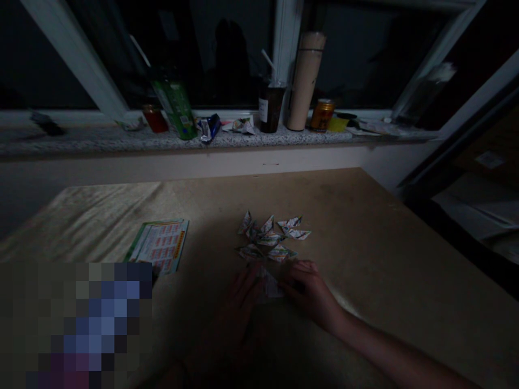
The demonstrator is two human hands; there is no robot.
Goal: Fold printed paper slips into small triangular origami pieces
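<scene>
Between my hands on the table lies a small pale piece of paper [271,285], dim and partly covered by fingers. My left hand [243,289] rests in shadow on its left side, fingers stretched out and lying flat. With its fingers curled, my right hand [304,283] grips the paper's right edge. Just beyond my hands sits a loose cluster of several folded, pointed printed-paper pieces [270,239]. Two of them, the upper-right piece [290,222] and the one below it [299,234], lie at the cluster's right side.
Printed sheets [162,243] lie on the table [365,254] to the left. A blurred-out patch covers the lower left. Along the granite windowsill [233,141] stand a green bottle [178,111], a dark cup with straw [270,111], a tall beige flask [306,81] and a gold can [322,115].
</scene>
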